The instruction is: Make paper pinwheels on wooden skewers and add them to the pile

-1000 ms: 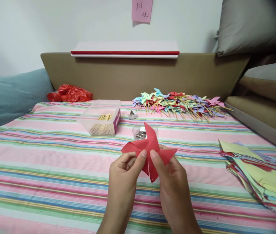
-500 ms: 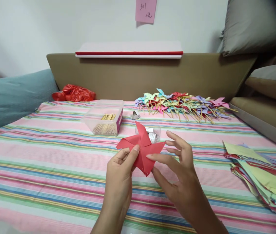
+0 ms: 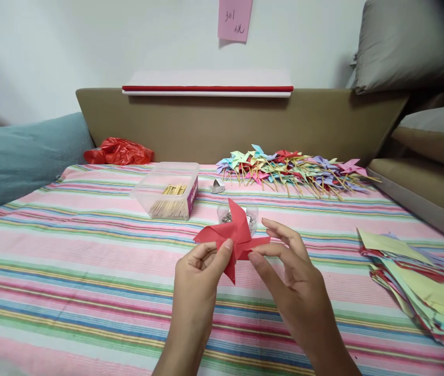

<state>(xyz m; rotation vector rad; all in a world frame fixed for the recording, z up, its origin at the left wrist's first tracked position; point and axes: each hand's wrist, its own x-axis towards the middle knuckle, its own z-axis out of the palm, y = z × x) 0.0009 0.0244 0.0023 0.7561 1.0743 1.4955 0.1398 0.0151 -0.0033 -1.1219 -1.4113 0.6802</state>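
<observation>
A red paper pinwheel [image 3: 241, 230] without a stick is held up in front of me, its blades folded toward the middle. My left hand [image 3: 202, 271] pinches it near the centre, thumb on top. On the other side, my right hand [image 3: 292, 271] grips the right blade's edge between thumb and index finger, the remaining fingers raised and apart. Just behind the pinwheel, partly covered by it, stands a clear round dish [image 3: 252, 215] with small metal pieces in it.
An open plastic box [image 3: 155, 183] of wooden sticks [image 3: 171, 201] stands left of centre. Finished pinwheels [image 3: 292, 167] are heaped at the back right. Coloured paper sheets [image 3: 421, 282] lie at the right. A small grey piece [image 3: 217, 186] and a red plastic bag [image 3: 122, 150] lie farther back.
The pinwheel has shifted slightly right and its right blade now looks folded. My right thumb has come up to meet the index finger on that blade. More of the dish's metal pieces show.
</observation>
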